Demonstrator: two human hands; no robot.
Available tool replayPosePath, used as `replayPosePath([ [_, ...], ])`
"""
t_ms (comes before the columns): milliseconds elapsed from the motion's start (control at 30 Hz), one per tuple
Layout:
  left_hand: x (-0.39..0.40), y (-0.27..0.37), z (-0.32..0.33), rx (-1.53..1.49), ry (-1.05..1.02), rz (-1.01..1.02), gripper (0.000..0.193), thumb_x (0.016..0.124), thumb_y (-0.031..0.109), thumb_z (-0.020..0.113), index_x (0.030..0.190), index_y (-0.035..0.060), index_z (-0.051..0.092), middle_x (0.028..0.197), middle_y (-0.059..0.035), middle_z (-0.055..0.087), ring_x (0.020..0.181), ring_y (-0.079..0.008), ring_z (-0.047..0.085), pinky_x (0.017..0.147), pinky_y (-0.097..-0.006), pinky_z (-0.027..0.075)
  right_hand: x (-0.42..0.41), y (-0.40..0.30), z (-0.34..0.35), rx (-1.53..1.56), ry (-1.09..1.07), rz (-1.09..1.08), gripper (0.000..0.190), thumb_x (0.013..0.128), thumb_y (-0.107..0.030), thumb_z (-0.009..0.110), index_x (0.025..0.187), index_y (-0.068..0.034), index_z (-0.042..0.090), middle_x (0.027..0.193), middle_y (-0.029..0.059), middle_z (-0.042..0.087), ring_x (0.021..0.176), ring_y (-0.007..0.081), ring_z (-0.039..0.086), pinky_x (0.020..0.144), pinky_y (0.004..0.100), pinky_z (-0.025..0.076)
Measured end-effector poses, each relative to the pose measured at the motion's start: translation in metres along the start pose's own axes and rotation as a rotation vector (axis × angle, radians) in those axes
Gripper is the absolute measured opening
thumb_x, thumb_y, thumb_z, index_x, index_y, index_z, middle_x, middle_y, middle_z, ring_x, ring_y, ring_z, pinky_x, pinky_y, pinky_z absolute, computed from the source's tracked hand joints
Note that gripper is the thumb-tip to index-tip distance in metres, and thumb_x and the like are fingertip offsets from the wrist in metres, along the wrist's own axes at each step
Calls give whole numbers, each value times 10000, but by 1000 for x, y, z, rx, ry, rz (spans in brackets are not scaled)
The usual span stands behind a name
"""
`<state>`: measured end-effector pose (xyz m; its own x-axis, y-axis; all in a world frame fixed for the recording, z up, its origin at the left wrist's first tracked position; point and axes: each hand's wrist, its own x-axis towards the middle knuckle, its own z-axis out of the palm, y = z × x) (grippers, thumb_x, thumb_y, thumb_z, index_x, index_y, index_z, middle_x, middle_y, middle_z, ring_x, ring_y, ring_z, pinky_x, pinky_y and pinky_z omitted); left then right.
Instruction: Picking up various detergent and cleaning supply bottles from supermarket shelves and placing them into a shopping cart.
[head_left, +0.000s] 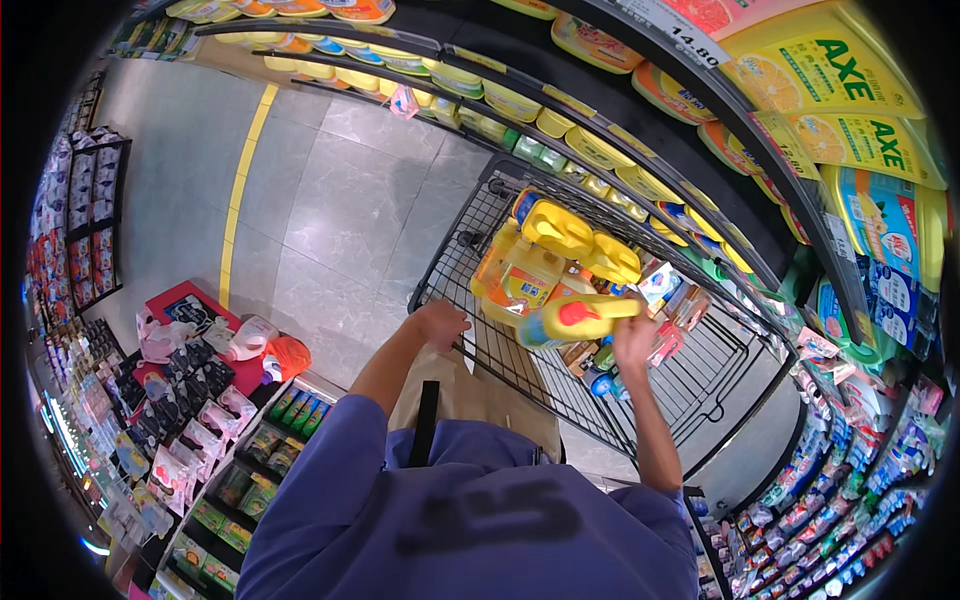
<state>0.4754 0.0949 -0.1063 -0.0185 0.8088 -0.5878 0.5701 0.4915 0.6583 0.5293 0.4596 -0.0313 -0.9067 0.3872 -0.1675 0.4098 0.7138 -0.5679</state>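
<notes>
My right hand (634, 341) grips the handle of a yellow bottle with a red cap (583, 313), which lies tilted over the wire shopping cart (555, 384). At the cart's near rim is my left hand (442, 325), its fingers curled; whether they hold the wire is hard to see. Beneath and beyond the bottle, the cart carries a large clear-yellow jug with an orange label (523, 281) and two yellow handled jugs, one a yellow jug with a blue end (556, 227). Small boxes and packets (664, 289) fill the cart's right part, partly hidden by my hand.
Along the far side and right run shelves (622, 127) of dish-soap bottles, some AXE (847, 71). More packed shelves (832, 480) curve round at lower right. A display stand with a red top (247, 360) is at left. Grey tiled floor (337, 202) bears a yellow line (238, 195).
</notes>
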Motion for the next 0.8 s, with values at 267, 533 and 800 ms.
replayPosePath([
  [267,-1,-3,15,-21,83,-20,341,645,265,697,911,67,614,900,-135,638,839,-341,645,745,-441,522,-4,37,107,-200,-264,-131,192,842,-149,569,945,12,549,736,268,631,699,425,634,640,505,505],
  [533,-2,-5,19,-28,85,-30,349,637,258,711,923,76,628,886,-130,644,846,-341,645,754,-440,522,33,90,141,-289,-501,14,285,893,-219,552,1050,16,517,862,282,647,826,448,630,737,531,496],
  [800,22,1,5,-22,199,78,317,614,237,717,858,66,611,854,-132,626,804,-350,636,704,-452,517,38,178,184,-516,-477,-129,371,914,-208,497,1212,-2,419,999,291,628,951,405,631,815,508,505],
])
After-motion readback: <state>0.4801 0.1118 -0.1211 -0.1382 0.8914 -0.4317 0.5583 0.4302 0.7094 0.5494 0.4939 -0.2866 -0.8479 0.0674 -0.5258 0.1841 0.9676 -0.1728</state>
